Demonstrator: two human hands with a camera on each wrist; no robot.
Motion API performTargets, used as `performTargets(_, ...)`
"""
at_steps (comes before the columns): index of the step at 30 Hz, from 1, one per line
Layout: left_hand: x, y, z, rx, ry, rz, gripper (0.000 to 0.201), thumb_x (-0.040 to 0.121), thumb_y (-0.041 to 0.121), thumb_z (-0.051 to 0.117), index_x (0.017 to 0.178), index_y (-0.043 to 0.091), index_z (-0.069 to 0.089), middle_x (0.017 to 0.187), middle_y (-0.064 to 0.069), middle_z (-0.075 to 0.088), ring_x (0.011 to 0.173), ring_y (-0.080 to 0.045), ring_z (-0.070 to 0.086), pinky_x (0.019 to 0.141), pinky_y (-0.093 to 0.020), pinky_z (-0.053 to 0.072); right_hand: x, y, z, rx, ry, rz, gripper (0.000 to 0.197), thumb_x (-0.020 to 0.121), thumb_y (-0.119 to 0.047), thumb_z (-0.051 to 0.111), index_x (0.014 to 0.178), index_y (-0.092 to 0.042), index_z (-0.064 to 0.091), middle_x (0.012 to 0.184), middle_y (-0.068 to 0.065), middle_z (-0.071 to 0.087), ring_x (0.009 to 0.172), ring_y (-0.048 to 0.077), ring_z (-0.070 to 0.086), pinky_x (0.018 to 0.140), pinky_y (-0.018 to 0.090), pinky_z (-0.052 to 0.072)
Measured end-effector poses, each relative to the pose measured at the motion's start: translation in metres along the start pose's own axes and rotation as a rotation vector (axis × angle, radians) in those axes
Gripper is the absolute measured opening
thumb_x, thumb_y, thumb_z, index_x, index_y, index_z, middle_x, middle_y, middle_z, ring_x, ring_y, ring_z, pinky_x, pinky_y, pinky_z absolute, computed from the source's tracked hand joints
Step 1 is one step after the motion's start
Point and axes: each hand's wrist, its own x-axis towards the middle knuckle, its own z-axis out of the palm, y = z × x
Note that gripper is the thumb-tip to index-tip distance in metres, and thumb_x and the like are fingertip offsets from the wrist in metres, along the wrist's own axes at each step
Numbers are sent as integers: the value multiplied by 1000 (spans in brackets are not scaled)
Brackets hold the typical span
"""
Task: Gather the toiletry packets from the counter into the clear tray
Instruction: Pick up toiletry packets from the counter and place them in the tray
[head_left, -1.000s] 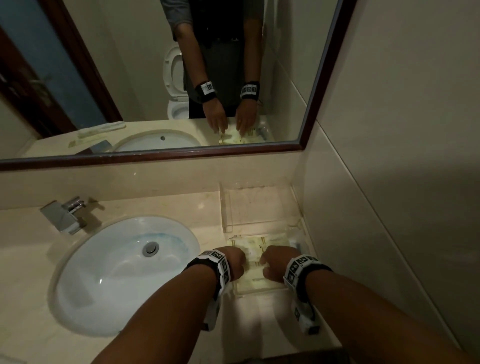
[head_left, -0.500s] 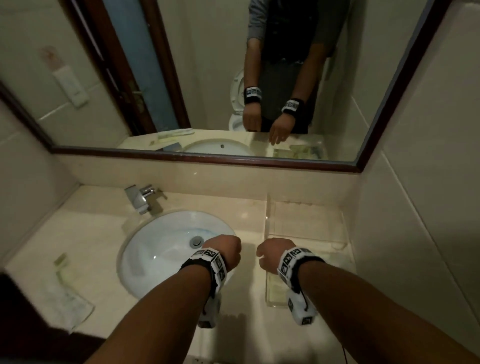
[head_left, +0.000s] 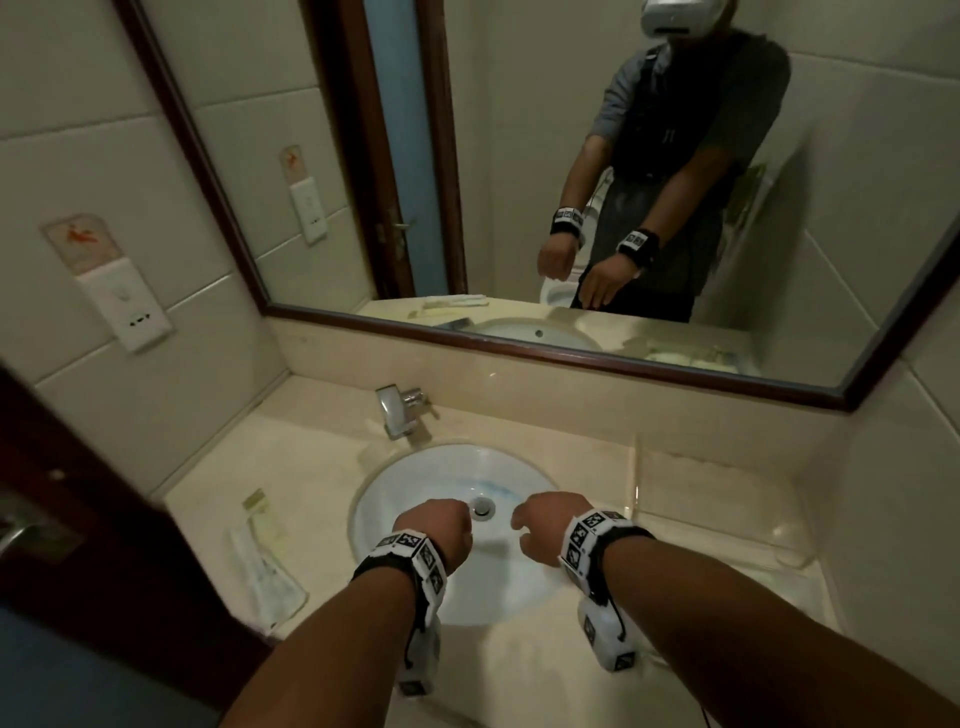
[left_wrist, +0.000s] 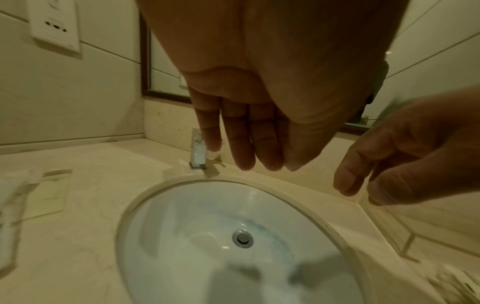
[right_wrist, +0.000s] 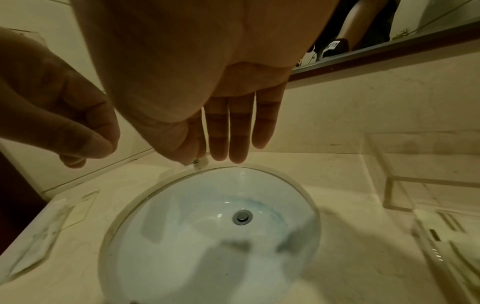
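Now that the left hand (head_left: 436, 527) and right hand (head_left: 545, 525) have been pulled off the clear tray (head_left: 727, 499), both hang loose and empty above the sink (head_left: 415, 483); leftover packets (head_left: 270, 566) are seen on the surface left of them, so another trip is probably needed

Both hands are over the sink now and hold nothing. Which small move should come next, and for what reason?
Probably the left hand should reach left to the packets lying on the counter beside the sink. Both it and the right hand are empty, and those packets lie outside the clear tray on the right.
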Motion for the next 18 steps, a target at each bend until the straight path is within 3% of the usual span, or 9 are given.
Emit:
performTargets(9, -24, -92, -1, -36, 10, -39, 23, 91, 27, 46, 102, 23, 66, 105, -1, 68, 97, -26, 64, 76, -30, 47, 13, -73, -13, 2, 67, 1, 45, 95, -37, 50, 139, -34, 53, 140, -4, 55, 127, 20, 53, 101, 32, 42)
performTargets(18, -37, -150, 6, -25, 44, -24, 23, 94, 28, 44, 101, 25, 66, 103, 0, 68, 95, -24, 65, 75, -30, 47, 25, -124, -20, 33, 73, 42, 43, 95, -37, 50, 138, -32, 55, 141, -4, 55, 127, 22, 53, 102, 33, 42)
